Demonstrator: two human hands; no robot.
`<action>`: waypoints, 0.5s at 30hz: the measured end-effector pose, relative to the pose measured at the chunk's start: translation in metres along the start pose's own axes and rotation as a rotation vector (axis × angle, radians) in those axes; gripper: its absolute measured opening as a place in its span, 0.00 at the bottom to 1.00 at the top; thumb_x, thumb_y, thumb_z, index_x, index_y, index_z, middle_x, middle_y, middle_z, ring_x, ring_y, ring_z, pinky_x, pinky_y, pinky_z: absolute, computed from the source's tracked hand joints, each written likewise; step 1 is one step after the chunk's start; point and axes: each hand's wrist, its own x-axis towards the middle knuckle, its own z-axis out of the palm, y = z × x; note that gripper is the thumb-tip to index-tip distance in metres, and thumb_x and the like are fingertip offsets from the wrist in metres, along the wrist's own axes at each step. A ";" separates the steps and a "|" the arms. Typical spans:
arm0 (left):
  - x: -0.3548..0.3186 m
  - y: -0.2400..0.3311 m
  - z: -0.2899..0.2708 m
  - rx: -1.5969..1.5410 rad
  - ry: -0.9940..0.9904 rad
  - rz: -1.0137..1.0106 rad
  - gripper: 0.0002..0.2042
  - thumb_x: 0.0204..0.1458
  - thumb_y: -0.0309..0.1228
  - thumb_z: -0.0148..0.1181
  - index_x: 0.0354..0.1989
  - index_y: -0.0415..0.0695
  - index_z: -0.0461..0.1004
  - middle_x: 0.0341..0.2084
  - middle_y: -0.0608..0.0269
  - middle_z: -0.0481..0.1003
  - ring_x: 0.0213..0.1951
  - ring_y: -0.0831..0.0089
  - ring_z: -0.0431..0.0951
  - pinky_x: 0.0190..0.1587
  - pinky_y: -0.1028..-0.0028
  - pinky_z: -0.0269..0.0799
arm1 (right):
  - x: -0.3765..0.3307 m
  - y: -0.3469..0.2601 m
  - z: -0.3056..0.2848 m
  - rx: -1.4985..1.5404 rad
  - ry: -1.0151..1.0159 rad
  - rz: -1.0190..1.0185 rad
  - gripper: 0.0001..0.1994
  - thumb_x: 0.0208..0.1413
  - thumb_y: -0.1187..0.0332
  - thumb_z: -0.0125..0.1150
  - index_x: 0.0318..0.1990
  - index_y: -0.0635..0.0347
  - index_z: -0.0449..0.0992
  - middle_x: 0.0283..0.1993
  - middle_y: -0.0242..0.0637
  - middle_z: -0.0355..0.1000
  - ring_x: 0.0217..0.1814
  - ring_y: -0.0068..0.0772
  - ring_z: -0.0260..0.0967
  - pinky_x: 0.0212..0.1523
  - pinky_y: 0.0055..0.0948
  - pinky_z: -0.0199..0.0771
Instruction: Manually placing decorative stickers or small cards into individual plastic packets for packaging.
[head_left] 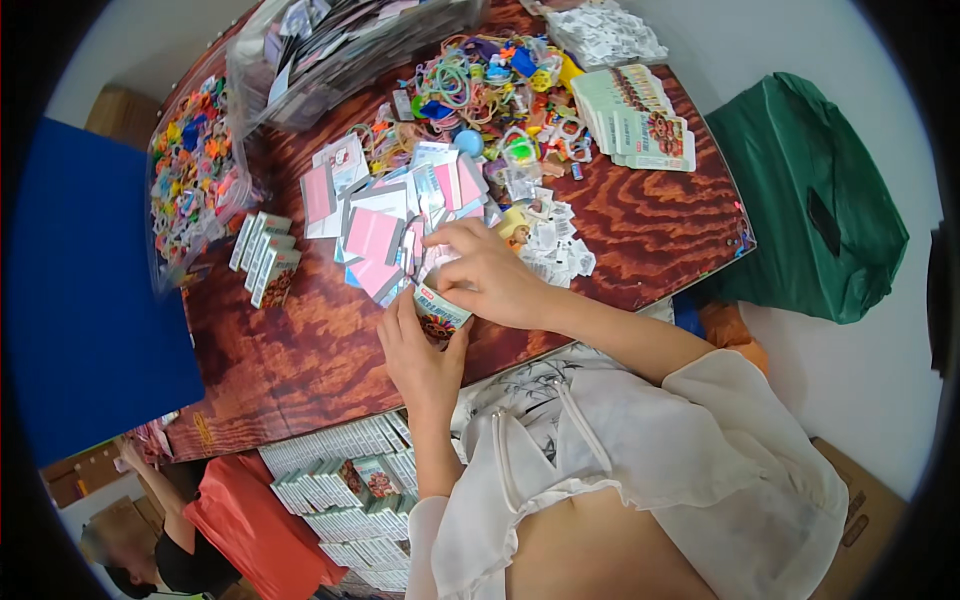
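My left hand [425,355] grips a small printed carton [443,318], white and green with a colourful picture, between thumb and fingers near the table's front edge. Bent over the carton's upper end is my right hand [490,275], its fingers curled and its thumb at the carton. What the right fingers pinch is hidden. Just beyond them lies a loose pile of pink, white and grey cards and packets [375,235]. Beside my right hand is a heap of small white printed slips [555,240].
Flat cartons [640,130] are fanned out at the right. Several filled cartons [265,262] stand at the left. Behind are colourful trinkets [470,85], a trinket bag [195,190] and a packet-filled bin [340,70]. Stacked cartons [340,490] sit below the table; another person [165,540] is lower left.
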 end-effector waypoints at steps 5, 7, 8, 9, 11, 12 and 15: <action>0.003 0.000 0.004 -0.126 -0.007 0.017 0.35 0.39 0.32 0.76 0.58 0.38 0.67 0.49 0.49 0.71 0.52 0.50 0.71 0.53 0.58 0.69 | -0.001 0.020 -0.032 0.395 -0.133 0.164 0.04 0.54 0.71 0.63 0.33 0.62 0.81 0.58 0.36 0.69 0.64 0.42 0.60 0.61 0.36 0.62; 0.003 -0.002 0.006 -0.166 -0.003 -0.012 0.35 0.39 0.32 0.76 0.58 0.38 0.67 0.49 0.48 0.71 0.51 0.50 0.71 0.52 0.59 0.69 | -0.002 0.033 -0.053 0.423 -0.019 0.350 0.05 0.55 0.72 0.62 0.35 0.63 0.80 0.53 0.36 0.72 0.58 0.41 0.66 0.56 0.35 0.67; 0.004 -0.003 0.008 -0.237 -0.014 -0.040 0.35 0.39 0.32 0.76 0.57 0.37 0.67 0.48 0.48 0.72 0.50 0.51 0.72 0.52 0.59 0.69 | -0.001 0.040 -0.060 0.422 -0.020 0.351 0.05 0.55 0.72 0.62 0.35 0.63 0.80 0.53 0.36 0.72 0.58 0.41 0.66 0.56 0.35 0.67; 0.004 -0.003 0.009 -0.222 -0.008 -0.036 0.35 0.39 0.32 0.76 0.57 0.37 0.67 0.48 0.48 0.72 0.50 0.51 0.72 0.52 0.59 0.69 | 0.001 0.046 -0.066 -0.054 0.142 0.204 0.04 0.54 0.73 0.62 0.34 0.63 0.80 0.50 0.38 0.73 0.53 0.42 0.68 0.53 0.37 0.69; 0.005 -0.003 0.013 -0.219 0.020 -0.019 0.35 0.40 0.31 0.76 0.58 0.35 0.67 0.41 0.58 0.71 0.39 0.66 0.72 0.41 0.70 0.71 | 0.002 0.058 -0.075 -0.535 0.300 0.050 0.04 0.53 0.73 0.62 0.34 0.63 0.79 0.46 0.39 0.74 0.48 0.44 0.70 0.50 0.39 0.71; 0.005 -0.003 0.015 -0.221 0.020 -0.015 0.35 0.40 0.31 0.76 0.58 0.35 0.67 0.41 0.58 0.71 0.39 0.66 0.72 0.41 0.70 0.71 | 0.003 0.063 -0.075 -0.560 0.250 0.031 0.04 0.52 0.73 0.63 0.35 0.63 0.79 0.42 0.40 0.74 0.44 0.45 0.70 0.47 0.40 0.71; 0.006 -0.005 0.017 -0.229 0.030 -0.010 0.35 0.40 0.31 0.76 0.58 0.35 0.67 0.40 0.60 0.70 0.38 0.69 0.71 0.41 0.71 0.70 | 0.005 0.078 -0.081 -0.503 0.244 0.074 0.07 0.52 0.73 0.63 0.39 0.62 0.78 0.37 0.40 0.74 0.39 0.45 0.71 0.43 0.40 0.72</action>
